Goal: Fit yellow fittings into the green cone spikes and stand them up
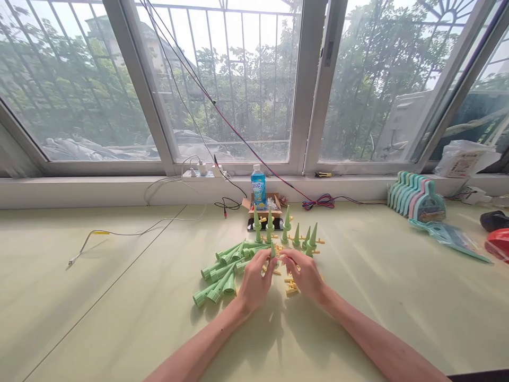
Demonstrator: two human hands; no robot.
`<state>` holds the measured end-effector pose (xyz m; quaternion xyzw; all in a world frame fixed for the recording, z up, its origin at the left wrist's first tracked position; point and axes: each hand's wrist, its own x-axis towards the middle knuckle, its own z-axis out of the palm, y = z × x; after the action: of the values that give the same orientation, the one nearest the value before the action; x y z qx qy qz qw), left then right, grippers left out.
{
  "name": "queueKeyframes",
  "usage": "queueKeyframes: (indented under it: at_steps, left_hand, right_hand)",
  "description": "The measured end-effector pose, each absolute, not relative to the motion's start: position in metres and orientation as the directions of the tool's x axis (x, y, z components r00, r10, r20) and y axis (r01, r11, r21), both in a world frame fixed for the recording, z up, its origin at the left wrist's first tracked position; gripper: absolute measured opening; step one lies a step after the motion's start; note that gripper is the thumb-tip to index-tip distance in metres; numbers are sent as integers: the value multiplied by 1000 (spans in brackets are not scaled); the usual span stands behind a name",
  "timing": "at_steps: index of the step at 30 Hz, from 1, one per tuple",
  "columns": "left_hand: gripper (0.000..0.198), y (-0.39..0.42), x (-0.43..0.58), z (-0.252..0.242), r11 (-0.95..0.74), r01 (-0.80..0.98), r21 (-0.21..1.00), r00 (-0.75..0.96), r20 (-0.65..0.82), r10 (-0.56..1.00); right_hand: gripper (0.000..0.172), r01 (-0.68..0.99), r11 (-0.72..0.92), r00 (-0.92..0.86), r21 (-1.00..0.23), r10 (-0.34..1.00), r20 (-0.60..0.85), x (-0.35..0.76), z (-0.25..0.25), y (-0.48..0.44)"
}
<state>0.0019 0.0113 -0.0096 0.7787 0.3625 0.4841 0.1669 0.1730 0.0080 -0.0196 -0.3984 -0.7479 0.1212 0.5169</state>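
Observation:
My left hand (pixel 256 281) is closed around a green plastic spike (pixel 273 250), held point up. Right beside it, my right hand (pixel 304 273) has its fingers pinched together; what is between them is too small to make out. Several green spikes with yellow valve pieces through them, such as this upright spike (pixel 287 218), stand just beyond my hands. A pile of green ribbed-ended spikes (pixel 218 286) lies to the left of my left hand. Loose yellow valve pieces (pixel 292 286) lie under my right hand, partly hidden by it.
Behind the spikes, a blue bottle (pixel 258 185), a small cardboard box (pixel 274 211) and a dark phone (pixel 250 225) sit close together. A coiled cable (pixel 320 201) lies near the sill. Pastel plastic pieces (pixel 417 196) stand at right; a white cable (pixel 135 233) crosses the table's left.

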Motion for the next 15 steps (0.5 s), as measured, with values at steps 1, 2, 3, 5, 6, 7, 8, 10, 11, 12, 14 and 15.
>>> queueKeyframes:
  at_steps: [1,2,3,5,6,7,8,10,11,12,14,15]
  left_hand:
    - [25,11,2,-9,-678,410,610,265,632,728]
    - [28,10,1,-8,-674,418,609,258,632,731]
    - [31,10,1,-7,-668,424,611,246,632,735]
    - [35,9,0,-7,-650,433,625,210,631,747]
    - [37,9,0,-8,-639,439,632,191,630,753]
    - [38,10,0,-8,-627,446,638,172,627,760]
    - [38,10,-1,-8,-615,455,644,156,623,767]
    - [40,11,-1,-9,-584,480,655,126,607,785]
    - [40,12,-1,-9,-564,494,661,111,596,795]
    - [40,12,-1,-9,-545,509,666,99,583,806]
    - [40,12,-1,-9,-518,534,668,99,560,823]
    - [40,11,-1,-9,-515,541,665,110,551,827]
  right_hand:
    - [26,469,641,-125,-608,729,673,173,-19,8]
    - [25,468,627,-99,-623,737,668,173,-19,8]
    - [25,466,612,-72,-639,746,662,173,-19,7]
    - [23,466,587,-27,-662,757,653,173,-18,6]
    - [22,466,583,-13,-665,757,654,173,-18,6]
    - [21,466,584,-4,-664,752,659,173,-17,6]
    - [20,464,591,-1,-660,745,667,173,-17,5]
    - [18,451,619,-8,-643,723,691,173,-16,5]
    - [18,442,636,-13,-632,710,704,173,-15,4]
    - [17,433,653,-19,-621,695,718,172,-14,4]
    - [15,418,684,-30,-598,668,743,172,-12,4]
    - [15,414,695,-35,-588,658,752,172,-11,3]
